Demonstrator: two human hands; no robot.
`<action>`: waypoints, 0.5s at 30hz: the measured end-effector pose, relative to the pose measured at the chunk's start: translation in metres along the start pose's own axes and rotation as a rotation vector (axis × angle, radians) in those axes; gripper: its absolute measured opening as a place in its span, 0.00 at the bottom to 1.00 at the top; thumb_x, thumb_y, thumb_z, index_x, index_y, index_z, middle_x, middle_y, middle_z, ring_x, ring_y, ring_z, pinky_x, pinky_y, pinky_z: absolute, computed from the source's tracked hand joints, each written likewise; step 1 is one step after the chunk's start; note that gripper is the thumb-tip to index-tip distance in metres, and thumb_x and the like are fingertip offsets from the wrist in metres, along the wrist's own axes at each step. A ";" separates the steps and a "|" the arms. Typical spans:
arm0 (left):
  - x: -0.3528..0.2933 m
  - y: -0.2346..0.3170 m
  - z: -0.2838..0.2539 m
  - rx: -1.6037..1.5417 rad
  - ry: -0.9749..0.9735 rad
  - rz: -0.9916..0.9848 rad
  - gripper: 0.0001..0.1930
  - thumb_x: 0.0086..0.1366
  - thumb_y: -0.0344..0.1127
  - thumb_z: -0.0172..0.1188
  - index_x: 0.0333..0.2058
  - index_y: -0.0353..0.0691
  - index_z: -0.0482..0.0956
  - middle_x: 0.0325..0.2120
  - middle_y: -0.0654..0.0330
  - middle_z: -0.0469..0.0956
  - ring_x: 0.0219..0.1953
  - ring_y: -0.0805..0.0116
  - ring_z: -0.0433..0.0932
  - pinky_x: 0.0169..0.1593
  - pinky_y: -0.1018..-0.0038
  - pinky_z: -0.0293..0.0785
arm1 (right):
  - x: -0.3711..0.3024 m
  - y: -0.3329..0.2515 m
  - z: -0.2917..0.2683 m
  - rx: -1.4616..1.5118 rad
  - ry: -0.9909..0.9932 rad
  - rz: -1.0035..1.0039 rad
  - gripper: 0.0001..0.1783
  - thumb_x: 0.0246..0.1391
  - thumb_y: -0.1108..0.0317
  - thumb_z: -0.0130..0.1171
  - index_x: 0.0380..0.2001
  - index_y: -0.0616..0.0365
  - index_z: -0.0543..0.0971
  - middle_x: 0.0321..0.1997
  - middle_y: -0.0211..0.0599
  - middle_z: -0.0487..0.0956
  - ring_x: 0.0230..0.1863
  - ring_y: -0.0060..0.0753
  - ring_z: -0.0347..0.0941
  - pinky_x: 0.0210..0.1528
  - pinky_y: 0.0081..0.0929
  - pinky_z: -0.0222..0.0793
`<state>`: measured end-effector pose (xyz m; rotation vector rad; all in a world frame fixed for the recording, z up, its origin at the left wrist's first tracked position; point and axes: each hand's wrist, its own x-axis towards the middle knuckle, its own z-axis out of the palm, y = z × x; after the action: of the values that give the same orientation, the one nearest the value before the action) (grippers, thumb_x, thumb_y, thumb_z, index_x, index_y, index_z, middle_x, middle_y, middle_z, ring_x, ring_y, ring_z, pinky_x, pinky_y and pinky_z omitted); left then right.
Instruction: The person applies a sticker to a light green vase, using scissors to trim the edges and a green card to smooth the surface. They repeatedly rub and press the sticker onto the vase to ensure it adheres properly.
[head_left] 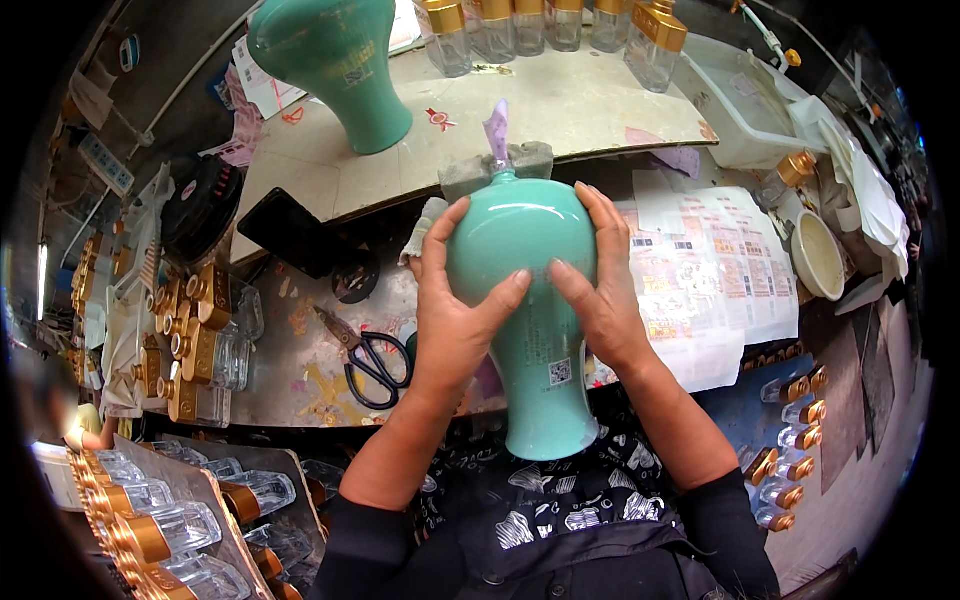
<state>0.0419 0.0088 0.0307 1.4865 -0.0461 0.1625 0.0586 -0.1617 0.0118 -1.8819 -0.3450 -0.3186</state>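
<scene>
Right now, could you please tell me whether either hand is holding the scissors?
No, the scissors lie on the table, while the left hand and right hand both hold a green vase.

The place looks like a small workshop rather than a home or a shop: a worn worktable [268, 392] speckled with gold scraps carries scissors [348, 338] and spread printed sheets [700, 280], two similar green vases [520, 225] are at the bench, and gold-capped glass bottles [175, 527] stand or lie in batches around it (far more than any household would keep).
</scene>
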 end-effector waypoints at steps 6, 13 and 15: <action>0.000 -0.002 0.000 0.012 0.002 0.006 0.41 0.57 0.35 0.72 0.66 0.42 0.60 0.56 0.51 0.61 0.59 0.60 0.68 0.61 0.66 0.70 | 0.000 0.005 0.001 0.005 0.004 0.009 0.42 0.59 0.54 0.59 0.71 0.57 0.56 0.72 0.54 0.52 0.75 0.54 0.46 0.75 0.46 0.43; 0.000 0.000 0.001 -0.025 -0.010 0.005 0.41 0.57 0.34 0.72 0.66 0.42 0.60 0.57 0.52 0.62 0.59 0.62 0.68 0.62 0.67 0.69 | 0.000 -0.001 0.002 -0.008 0.016 0.016 0.41 0.60 0.54 0.57 0.71 0.59 0.56 0.72 0.55 0.53 0.75 0.54 0.46 0.75 0.46 0.43; 0.000 0.000 0.001 -0.034 -0.013 0.012 0.40 0.58 0.34 0.71 0.66 0.42 0.60 0.57 0.53 0.62 0.59 0.62 0.68 0.62 0.67 0.69 | 0.000 0.001 0.002 -0.006 0.015 0.005 0.41 0.60 0.53 0.57 0.71 0.59 0.56 0.72 0.55 0.52 0.75 0.54 0.46 0.75 0.46 0.43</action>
<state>0.0417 0.0080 0.0311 1.4536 -0.0680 0.1605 0.0591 -0.1601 0.0107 -1.8846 -0.3298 -0.3305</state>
